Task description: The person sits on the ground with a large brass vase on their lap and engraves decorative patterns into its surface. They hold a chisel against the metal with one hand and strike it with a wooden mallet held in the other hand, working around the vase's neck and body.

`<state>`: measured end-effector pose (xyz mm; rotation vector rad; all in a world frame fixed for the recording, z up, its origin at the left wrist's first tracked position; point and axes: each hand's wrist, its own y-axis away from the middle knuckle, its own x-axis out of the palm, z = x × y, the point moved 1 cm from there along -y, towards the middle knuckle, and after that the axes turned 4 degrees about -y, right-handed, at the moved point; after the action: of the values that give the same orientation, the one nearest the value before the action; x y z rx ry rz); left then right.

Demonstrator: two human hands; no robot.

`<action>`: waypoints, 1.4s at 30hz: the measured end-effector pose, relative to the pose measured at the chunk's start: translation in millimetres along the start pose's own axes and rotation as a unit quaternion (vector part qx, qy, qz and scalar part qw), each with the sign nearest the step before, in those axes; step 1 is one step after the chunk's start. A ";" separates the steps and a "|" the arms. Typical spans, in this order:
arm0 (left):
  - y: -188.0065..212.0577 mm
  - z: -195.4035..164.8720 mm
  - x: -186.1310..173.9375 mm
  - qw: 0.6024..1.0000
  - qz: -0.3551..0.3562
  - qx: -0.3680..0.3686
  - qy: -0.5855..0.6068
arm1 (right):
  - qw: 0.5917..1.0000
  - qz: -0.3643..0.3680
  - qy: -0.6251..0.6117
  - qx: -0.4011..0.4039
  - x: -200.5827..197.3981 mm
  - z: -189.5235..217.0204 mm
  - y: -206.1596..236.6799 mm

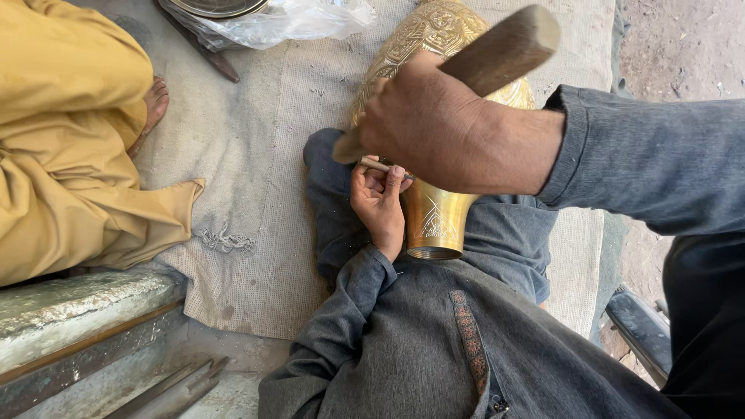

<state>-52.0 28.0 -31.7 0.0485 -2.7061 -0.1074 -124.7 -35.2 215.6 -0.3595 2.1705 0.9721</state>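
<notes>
The brass vase (434, 209) lies across my lap, neck toward me, its engraved body resting on the woven mat (264, 155). My left hand (378, 202) is closed around a thin metal punch (376, 164) set against the vase neck, and my right hand (434, 128) is clenched around a wooden mallet (497, 50) just above it. At far left I see another person's yellow garment (62, 132) and bare foot (154, 105), with a plastic bag (287, 19) at the mat's top edge.

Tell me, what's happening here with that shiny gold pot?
A person sits on a woven mat with an engraved brass vase lying across the lap. The left hand pinches a thin metal punch against the vase's neck, while the right hand grips a wooden-handled hammer just above it. Another person in yellow clothing sits alongside, a bare foot on the mat.
</notes>
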 end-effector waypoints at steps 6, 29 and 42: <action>0.6 0.2 2.2 0.999 -0.013 -0.025 0.019 | 0.998 0.064 -0.024 -0.008 -7.1 -0.6 -2.6; 1.6 0.8 1.1 1.000 0.009 -0.005 -0.010 | 0.984 -0.169 0.013 0.049 12.0 -1.9 2.0; 2.9 -3.2 3.7 1.000 0.020 -0.012 0.004 | 0.995 -0.090 -0.021 0.039 3.8 -9.1 11.8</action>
<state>-54.1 30.5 -27.1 -0.0122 -2.6956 -0.1263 -137.9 -33.7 223.4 -0.4820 2.0906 0.7859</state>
